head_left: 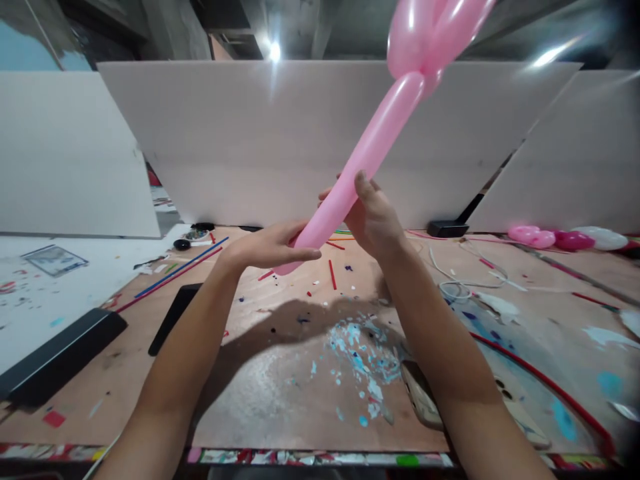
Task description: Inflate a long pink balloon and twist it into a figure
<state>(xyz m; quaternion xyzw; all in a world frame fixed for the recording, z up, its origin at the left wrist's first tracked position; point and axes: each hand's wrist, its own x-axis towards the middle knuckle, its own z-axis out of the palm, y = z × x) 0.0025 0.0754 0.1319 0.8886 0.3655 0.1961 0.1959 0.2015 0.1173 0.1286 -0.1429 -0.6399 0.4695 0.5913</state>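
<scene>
A long pink modelling balloon slants up from the middle of the work table to the top right of the head view. Its upper end joins a cluster of rounder pink balloon lobes, cut off by the frame's top edge. My right hand is wrapped round the middle of the long tube, thumb in front and fingers behind. Around its lower end is my left hand, with the thumb stretched along the near side and the other fingers partly hidden behind the tube.
White panels stand across the back of the wooden table. A phone lies under my right forearm, and a red strip curves right of it. Pink and white balloons rest at the back right. A black bar lies left.
</scene>
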